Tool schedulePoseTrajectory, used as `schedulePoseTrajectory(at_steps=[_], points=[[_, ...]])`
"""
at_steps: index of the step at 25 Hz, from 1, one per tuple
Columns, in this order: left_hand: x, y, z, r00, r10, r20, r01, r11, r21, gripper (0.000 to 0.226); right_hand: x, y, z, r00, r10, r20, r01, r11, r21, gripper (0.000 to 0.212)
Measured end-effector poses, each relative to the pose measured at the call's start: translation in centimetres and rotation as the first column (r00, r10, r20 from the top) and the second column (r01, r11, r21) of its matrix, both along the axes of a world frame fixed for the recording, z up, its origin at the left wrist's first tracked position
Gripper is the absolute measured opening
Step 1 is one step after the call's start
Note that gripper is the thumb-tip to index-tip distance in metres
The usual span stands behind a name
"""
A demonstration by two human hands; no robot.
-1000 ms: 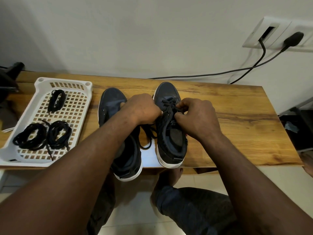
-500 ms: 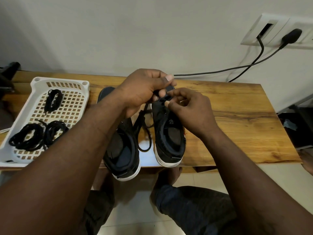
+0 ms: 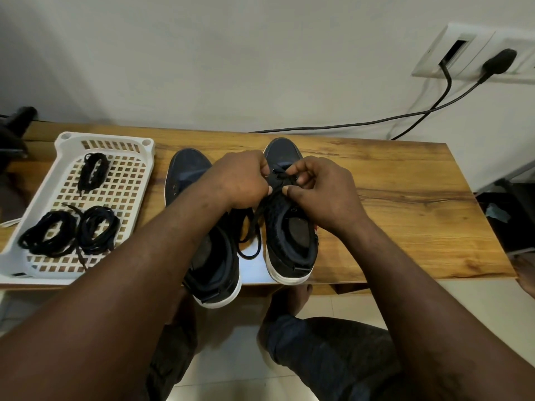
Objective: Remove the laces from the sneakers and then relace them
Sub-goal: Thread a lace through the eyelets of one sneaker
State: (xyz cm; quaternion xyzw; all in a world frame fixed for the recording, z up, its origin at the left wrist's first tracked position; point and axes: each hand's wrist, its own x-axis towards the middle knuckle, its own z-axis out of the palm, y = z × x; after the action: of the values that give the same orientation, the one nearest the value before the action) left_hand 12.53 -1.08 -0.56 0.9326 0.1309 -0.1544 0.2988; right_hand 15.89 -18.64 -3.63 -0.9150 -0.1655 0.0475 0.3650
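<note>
On the table (image 3: 405, 198) two sneakers stand side by side, toes to the wall. L hand (image 3: 240, 180) and R hand (image 3: 321, 192) each pinch the black lace (image 3: 252, 244) at the toe-end eyelets of the right-side sneaker (image 3: 292, 227); slack loops down btw. the shoes. By contrast the left-side sneaker (image 3: 188, 169) looks lace-free. So approx. one or two rows are laced (threading in or pulling out, can't tell), and most work remains. Lace bundles (image 3: 49, 235) lie in the white tray (image 3: 107, 137).
</note>
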Motion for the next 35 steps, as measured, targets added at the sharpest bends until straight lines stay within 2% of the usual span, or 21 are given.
schedulePoseTrajectory(at_steps=[5, 8, 10, 12, 13, 14, 15, 17, 19, 20, 21, 23, 24, 25, 26, 28, 30, 33, 35], points=[[-0.1, -0.5, 0.7, 0.998, -0.018, -0.059, 0.011, 0.994, -0.113, 0.025, -0.1, 0.0, -0.1, 1.0, -0.005, 0.007, 0.005, 0.999, -0.039, 0.025], [-0.2, 0.1, 0.9, 0.993, 0.113, -0.038, -0.119, 0.947, -0.297, 0.014, -0.1, 0.1, -0.1, 1.0, -0.01, -0.001, 0.01, 0.999, -0.043, 0.025], [-0.2, 0.5, 1.1, 0.973, 0.221, -0.071, -0.228, 0.847, -0.48, 0.002, -0.2, 0.1, -0.2, 1.0, -0.028, 0.003, 0.028, 0.998, -0.057, 0.026], [-0.1, 0.5, 1.5, 0.946, 0.302, -0.116, -0.3, 0.685, -0.664, 0.007, -0.3, 0.1, 0.0, 0.999, -0.037, 0.03, 0.04, 0.996, -0.082, 0.032], [-0.1, 0.5, 1.8, 0.942, 0.331, -0.062, -0.273, 0.644, -0.715, 0.008, -0.4, 0.2, 0.1, 0.998, -0.039, 0.046, 0.043, 0.996, -0.083, 0.036], [0.0, 0.4, 2.1, 0.935, 0.351, 0.05, -0.205, 0.653, -0.729, 0.011, -0.6, 0.4, 0.3, 0.998, -0.039, 0.056, 0.042, 0.997, -0.071, 0.04], [0.0, 0.3, 2.5, 0.922, 0.339, 0.188, -0.115, 0.702, -0.702, 0.015, -0.8, 0.6, 0.6, 0.999, -0.03, 0.045, 0.032, 0.999, -0.027, 0.041], [0.0, -0.3, 3.4, 0.885, 0.259, 0.387, 0.059, 0.763, -0.644, 0.024, -1.2, 1.2, 1.0, 0.998, -0.006, -0.067, 0.018, 0.983, 0.181, 0.028], [0.0, -0.7, 3.4, 0.869, 0.233, 0.436, 0.108, 0.771, -0.627, 0.03, -1.3, 1.6, 1.4, 0.985, 0.03, -0.168, 0.038, 0.921, 0.387, 0.008], [0.2, -0.6, 2.9, 0.856, 0.263, 0.445, 0.062, 0.803, -0.592, 0.031, -1.3, 1.6, 1.6, 0.984, 0.018, -0.176, 0.06, 0.901, 0.43, 0.012], [0.3, -0.4, 2.2, 0.832, 0.299, 0.467, -0.025, 0.862, -0.507, 0.031, -1.2, 1.5, 1.8, 0.983, -0.005, -0.183, 0.091, 0.881, 0.464, 0.013], [0.3, 0.2, 1.0, 0.784, 0.289, 0.549, -0.213, 0.957, -0.2, 0.025, -0.9, 1.2, 2.3, 0.978, -0.046, -0.203, 0.154, 0.817, 0.555, 0.012], [0.2, 0.3, 0.7, 0.769, 0.278, 0.575, -0.287, 0.955, -0.078, 0.021, -0.8, 1.0, 2.7, 0.975, -0.049, -0.216, 0.174, 0.774, 0.609, 0.014], [0.1, 0.2, 0.7, 0.756, 0.299, 0.582, -0.335, 0.941, -0.048, 0.018, -0.7, 0.8, 3.1, 0.972, -0.04, -0.23, 0.187, 0.718, 0.67, 0.017], [0.2, 0.0, 0.7, 0.749, 0.335, 0.572, -0.349, 0.933, -0.089, 0.021, -0.5, 0.6, 3.5, 0.971, -0.021, -0.24, 0.195, 0.655, 0.73, 0.019], [0.4, -0.7, 0.8, 0.768, 0.387, 0.511, -0.285, 0.92, -0.27, 0.034, -0.3, 0.1, 4.2, 0.967, 0.023, -0.255, 0.203, 0.536, 0.819, 0.021], [0.5, -1.3, 0.9, 0.84, 0.321, 0.438, -0.156, 0.915, -0.372, 0.033, -0.2, -0.3, 4.7, 0.951, 0.076, -0.299, 0.24, 0.424, 0.873, 0.026], [0.3, -2.1, 0.5, 0.92, 0.187, 0.345, -0.033, 0.913, -0.407, 0.026, 0.1, -1.3, 5.2, 0.904, 0.179, -0.389, 0.346, 0.231, 0.909, 0.027], [0.4, -2.6, 0.1, 0.891, 0.207, 0.404, -0.05, 0.929, -0.366, 0.021, 0.4, -2.2, 5.6, 0.883, 0.229, -0.41, 0.396, 0.107, 0.912, 0.022]])
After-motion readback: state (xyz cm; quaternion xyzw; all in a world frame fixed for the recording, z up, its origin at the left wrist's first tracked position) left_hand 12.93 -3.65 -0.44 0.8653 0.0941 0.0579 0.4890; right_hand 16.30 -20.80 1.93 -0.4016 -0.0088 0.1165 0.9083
